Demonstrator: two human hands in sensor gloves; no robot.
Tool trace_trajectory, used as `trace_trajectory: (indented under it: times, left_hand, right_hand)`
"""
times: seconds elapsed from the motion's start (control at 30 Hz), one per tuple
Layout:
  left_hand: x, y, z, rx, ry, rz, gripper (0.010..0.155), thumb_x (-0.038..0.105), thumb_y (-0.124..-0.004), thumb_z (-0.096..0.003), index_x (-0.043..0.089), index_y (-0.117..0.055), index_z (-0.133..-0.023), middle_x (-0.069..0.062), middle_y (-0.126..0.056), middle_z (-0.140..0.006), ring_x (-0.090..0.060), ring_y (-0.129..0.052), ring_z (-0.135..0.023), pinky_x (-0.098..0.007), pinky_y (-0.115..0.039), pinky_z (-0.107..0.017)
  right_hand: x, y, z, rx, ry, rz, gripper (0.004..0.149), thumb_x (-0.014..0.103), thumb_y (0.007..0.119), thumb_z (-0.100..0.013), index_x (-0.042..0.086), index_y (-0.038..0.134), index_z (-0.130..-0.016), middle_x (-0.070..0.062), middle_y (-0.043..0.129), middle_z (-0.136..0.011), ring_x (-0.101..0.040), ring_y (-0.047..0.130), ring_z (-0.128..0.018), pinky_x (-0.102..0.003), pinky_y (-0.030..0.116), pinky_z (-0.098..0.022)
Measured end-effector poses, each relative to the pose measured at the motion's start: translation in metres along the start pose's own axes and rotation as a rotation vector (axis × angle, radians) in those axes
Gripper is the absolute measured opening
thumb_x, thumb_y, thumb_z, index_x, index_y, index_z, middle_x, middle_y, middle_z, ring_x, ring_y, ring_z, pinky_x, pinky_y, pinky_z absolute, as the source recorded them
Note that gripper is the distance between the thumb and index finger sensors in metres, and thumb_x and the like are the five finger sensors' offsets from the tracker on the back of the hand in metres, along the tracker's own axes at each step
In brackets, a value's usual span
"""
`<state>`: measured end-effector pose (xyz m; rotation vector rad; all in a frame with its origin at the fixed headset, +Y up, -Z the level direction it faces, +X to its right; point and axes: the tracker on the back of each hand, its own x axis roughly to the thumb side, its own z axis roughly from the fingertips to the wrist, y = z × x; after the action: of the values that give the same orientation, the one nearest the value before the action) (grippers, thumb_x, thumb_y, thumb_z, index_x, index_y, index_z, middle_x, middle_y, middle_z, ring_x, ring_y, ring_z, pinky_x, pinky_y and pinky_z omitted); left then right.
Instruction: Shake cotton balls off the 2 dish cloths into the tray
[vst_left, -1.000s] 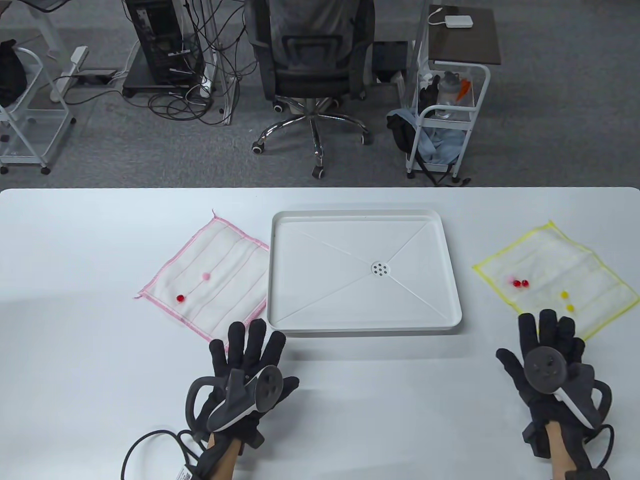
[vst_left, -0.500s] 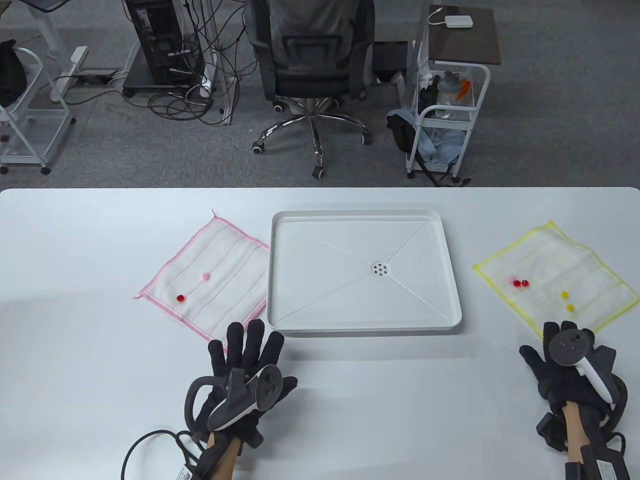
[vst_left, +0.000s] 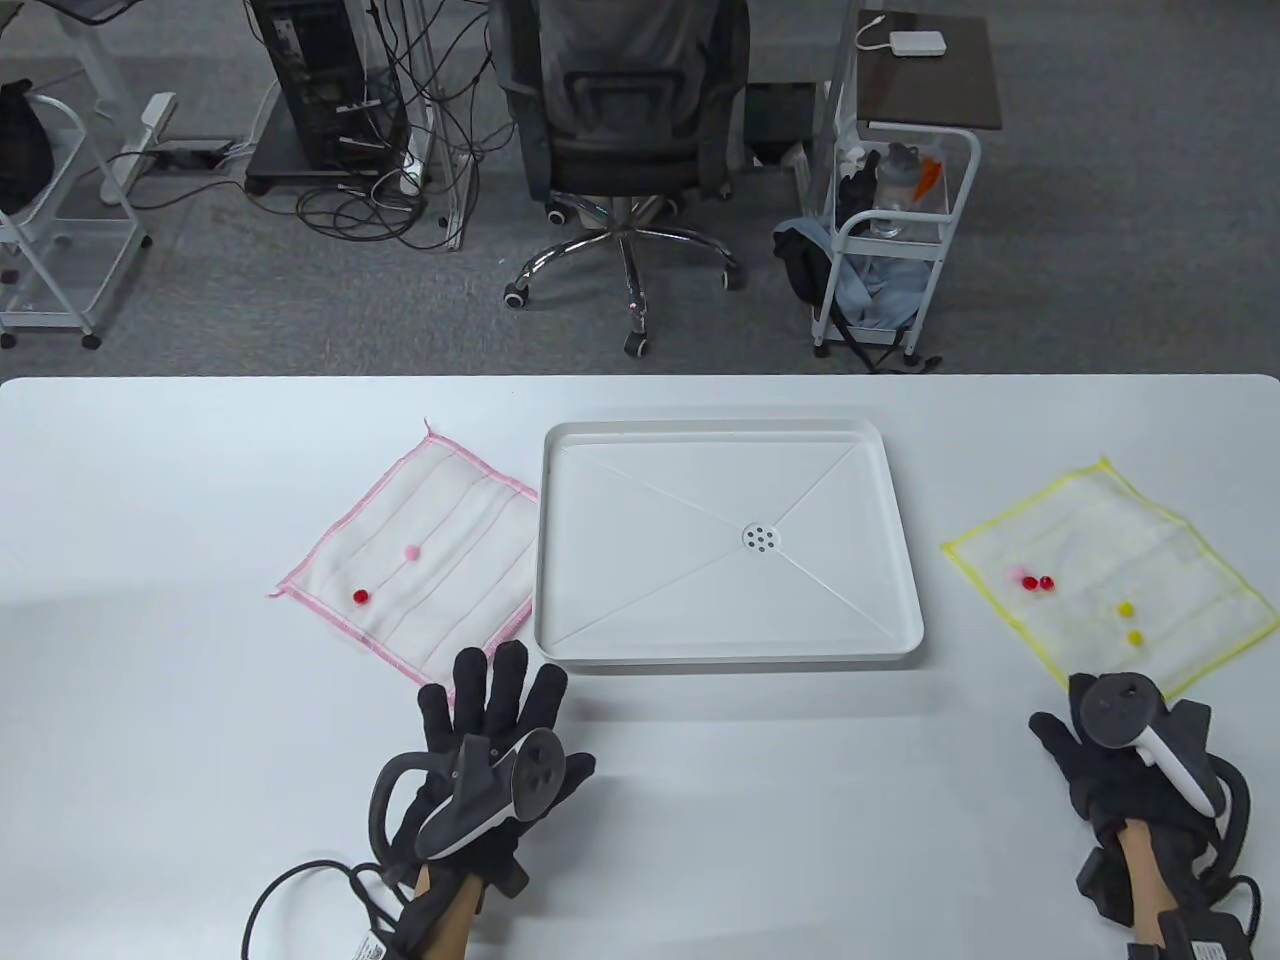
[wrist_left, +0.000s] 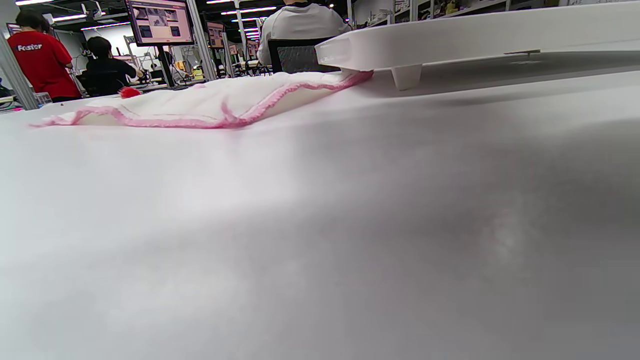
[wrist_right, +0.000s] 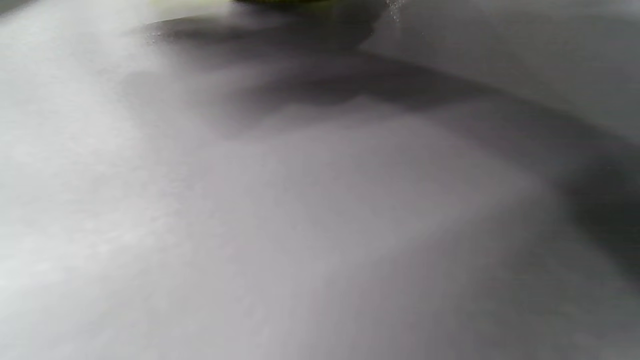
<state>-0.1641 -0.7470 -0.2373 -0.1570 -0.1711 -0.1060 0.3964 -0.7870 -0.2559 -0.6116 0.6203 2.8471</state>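
Observation:
A white tray (vst_left: 730, 657) sits mid-table, nothing in it. To its left lies the pink-edged dish cloth (vst_left: 420, 560) with a red ball (vst_left: 361, 596) and a pink ball (vst_left: 411, 551) on it. My left hand (vst_left: 495, 700) lies flat with fingers spread, its fingertips at the cloth's near corner. At the right, the yellow-edged dish cloth (vst_left: 1110, 560) carries red balls (vst_left: 1038, 581), a pale pink one and two yellow balls (vst_left: 1130, 620). My right hand (vst_left: 1085, 705) has curled fingers at that cloth's near corner and grips it. The left wrist view shows the pink cloth (wrist_left: 210, 102) beside the tray (wrist_left: 450, 45).
The table's right edge runs close to the yellow cloth. A black cable (vst_left: 290, 880) trails from my left wrist across the near table. Past the far edge stand an office chair (vst_left: 625, 130) and a white cart (vst_left: 890, 250).
My right hand drew back from flat on the yellow cloth to its near corner and curled its fingers. The cloth and its balls slid slightly toward me. The left hand stayed still.

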Motion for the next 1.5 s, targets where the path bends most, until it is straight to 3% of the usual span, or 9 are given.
trace_trajectory:
  times: [0.33, 0.6, 1.5]
  left_hand:
    - [0.005, -0.002, -0.002, -0.016, -0.016, -0.023, 0.081, 0.081, -0.037, -0.0452, 0.043, -0.003, -0.109, -0.003, 0.005, -0.119, -0.039, -0.004, -0.108, -0.065, -0.025, -0.079]
    - [0.006, -0.002, -0.003, -0.020, -0.018, -0.024, 0.082, 0.080, -0.037, -0.0454, 0.043, 0.001, -0.108, -0.003, 0.006, -0.118, -0.039, -0.003, -0.108, -0.065, -0.025, -0.079]
    - [0.007, -0.002, -0.003, -0.046, -0.012, -0.040, 0.083, 0.080, -0.038, -0.0453, 0.043, 0.002, -0.108, -0.003, 0.006, -0.118, -0.038, -0.002, -0.108, -0.065, -0.025, -0.079]
  right_hand:
    - [0.013, -0.003, 0.018, 0.078, -0.009, 0.032, 0.071, 0.062, 0.050, -0.051, 0.027, 0.032, -0.110, 0.000, 0.021, -0.119, -0.031, 0.019, -0.109, -0.053, 0.025, -0.078]
    - [0.027, -0.005, 0.032, 0.042, -0.040, 0.097, 0.069, 0.060, 0.051, -0.051, 0.021, 0.046, -0.109, -0.006, 0.034, -0.118, -0.036, 0.031, -0.108, -0.055, 0.032, -0.078]
    - [0.078, 0.007, 0.075, -0.025, -0.253, 0.295, 0.064, 0.056, 0.056, -0.051, 0.017, 0.066, -0.101, -0.006, 0.053, -0.114, -0.033, 0.037, -0.106, -0.057, 0.039, -0.076]
